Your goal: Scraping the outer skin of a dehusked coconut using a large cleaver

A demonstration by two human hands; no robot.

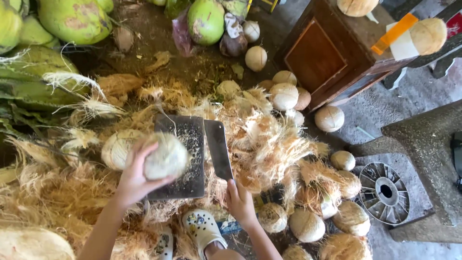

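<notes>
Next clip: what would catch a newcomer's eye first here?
At centre, the left hand grips a pale husked coconut over a dark chopping board, while the right hand holds a cleaver beside it. Shaggy straw-coloured husk fibre blankets the ground all around, with green coconuts piled at the top left.

An informal outdoor coconut-husking spot, set on bare packed earth (159, 33) and rough grey concrete (409, 101). Shown by heaps of pale straw-coloured coconut fibre (269, 144) spread across the ground, large whole green coconuts (74, 19) piled along the top edge, and many round, pale, stripped coconuts (329, 118) scattered about. Also a dark, scarred flat chopping board (185, 154) at the centre, a broad steel cleaver (218, 147) and a brown wooden crate (327, 53).
</notes>
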